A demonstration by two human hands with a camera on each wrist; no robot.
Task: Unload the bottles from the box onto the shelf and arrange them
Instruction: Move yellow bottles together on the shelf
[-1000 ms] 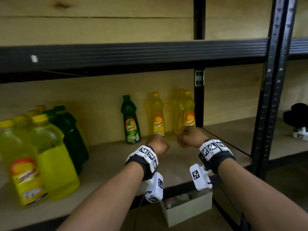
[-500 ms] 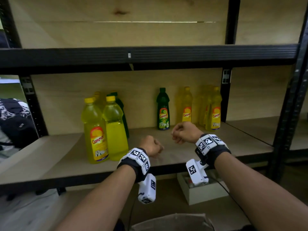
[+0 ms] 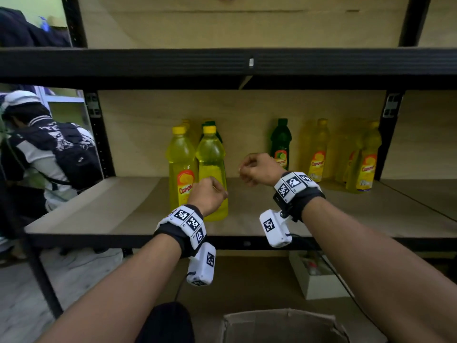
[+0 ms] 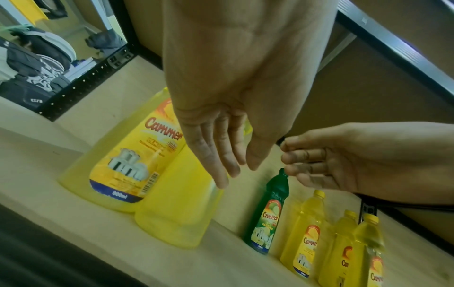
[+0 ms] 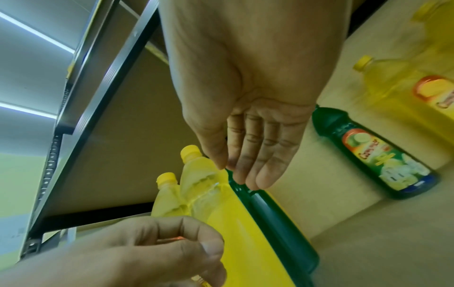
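On the wooden shelf [image 3: 123, 206] two large yellow bottles [image 3: 181, 169] stand at the front left of a cluster, with more yellow and a dark green one behind them. Further right stand a small green bottle [image 3: 280, 142], a yellow bottle [image 3: 316, 149] and a yellow group [image 3: 366, 157]. My left hand [image 3: 218, 193] hovers empty just in front of the right-hand large yellow bottle [image 4: 176, 213]. My right hand [image 3: 244, 169] hangs empty in the gap, below the green bottle [image 5: 380, 155]. The cardboard box [image 3: 284, 320] shows only its open top edge, below me.
A black metal beam [image 3: 222, 63] crosses above the shelf, with black uprights [image 3: 388, 144] at both sides. A small white box [image 3: 314, 280] sits on the floor under the shelf. A person with a dark backpack [image 3: 61, 154] crouches at the left.
The view has pulled back and swung left, bringing the cardboard box and the crouching person into sight. Both hands stay empty; the left one now hangs in front of the large yellow bottles.
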